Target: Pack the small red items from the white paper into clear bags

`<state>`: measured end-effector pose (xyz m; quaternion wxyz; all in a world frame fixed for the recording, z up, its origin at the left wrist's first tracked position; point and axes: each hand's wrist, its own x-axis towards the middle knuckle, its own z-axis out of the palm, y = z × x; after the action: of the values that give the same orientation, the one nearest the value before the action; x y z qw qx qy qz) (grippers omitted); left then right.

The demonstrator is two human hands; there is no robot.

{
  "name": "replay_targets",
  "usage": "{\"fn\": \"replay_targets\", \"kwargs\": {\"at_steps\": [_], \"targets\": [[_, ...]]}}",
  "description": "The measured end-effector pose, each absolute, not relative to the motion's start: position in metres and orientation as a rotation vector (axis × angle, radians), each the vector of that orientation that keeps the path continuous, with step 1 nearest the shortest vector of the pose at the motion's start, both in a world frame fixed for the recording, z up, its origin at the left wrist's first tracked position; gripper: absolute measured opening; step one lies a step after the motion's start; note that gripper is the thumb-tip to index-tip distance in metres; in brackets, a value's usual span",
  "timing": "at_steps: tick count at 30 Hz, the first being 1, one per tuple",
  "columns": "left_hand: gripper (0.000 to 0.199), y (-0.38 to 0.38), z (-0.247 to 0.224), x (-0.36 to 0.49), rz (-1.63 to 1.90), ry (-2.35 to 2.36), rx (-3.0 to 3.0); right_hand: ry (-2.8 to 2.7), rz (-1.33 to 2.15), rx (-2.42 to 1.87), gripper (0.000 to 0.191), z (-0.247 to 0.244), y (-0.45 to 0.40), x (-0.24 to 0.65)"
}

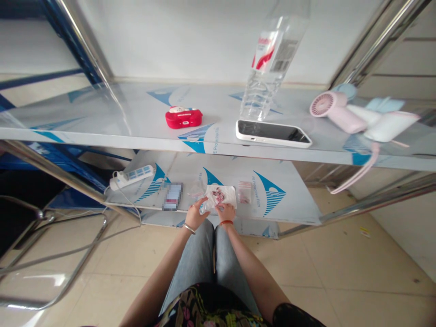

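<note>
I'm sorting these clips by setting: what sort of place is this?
Probably a small packing workstation: a steel shelf bench still in protective film, small plastic bags on its lower shelf, and both hands, left hand and right hand, holding one clear bag.

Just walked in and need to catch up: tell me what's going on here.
A seated person holds a small clear bag with reddish bits inside over the lower shelf, both hands on it: left hand at its left edge, right hand at its bottom. Another small bag and a power strip lie on that shelf. On the upper shelf are a red case, a phone, a water bottle and a pink fan.
</note>
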<state>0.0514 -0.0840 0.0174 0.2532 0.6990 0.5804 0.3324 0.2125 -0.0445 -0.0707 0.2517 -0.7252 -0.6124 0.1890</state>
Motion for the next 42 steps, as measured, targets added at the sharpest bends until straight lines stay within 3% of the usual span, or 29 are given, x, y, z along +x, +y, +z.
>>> {"fn": "replay_targets", "kwargs": {"at_steps": [21, 25, 29, 35, 42], "targets": [[0.056, -0.082, 0.002, 0.044, 0.911, 1.563, 1.854, -1.632, 0.461, -1.936, 0.014, -0.075, -0.042, 0.204], [0.055, -0.084, -0.001, 0.046, 0.949, 1.577, 1.805, -1.47, 0.573, -1.817, 0.011, -0.061, -0.04, 0.204], [0.053, -0.084, -0.002, 0.05, 0.971, 1.569, 1.777, -1.354, 0.63, -1.487, 0.02, -0.027, -0.037, 0.208], [0.049, -0.078, -0.004, 0.054, 1.037, 1.545, 1.777, -1.697, 0.462, -1.257, 0.014, 0.026, -0.048, 0.208], [0.045, -0.078, -0.007, 0.05, 1.067, 1.58, 1.733, -1.703, 0.407, -1.348, 0.015, 0.011, -0.041, 0.211]]}}
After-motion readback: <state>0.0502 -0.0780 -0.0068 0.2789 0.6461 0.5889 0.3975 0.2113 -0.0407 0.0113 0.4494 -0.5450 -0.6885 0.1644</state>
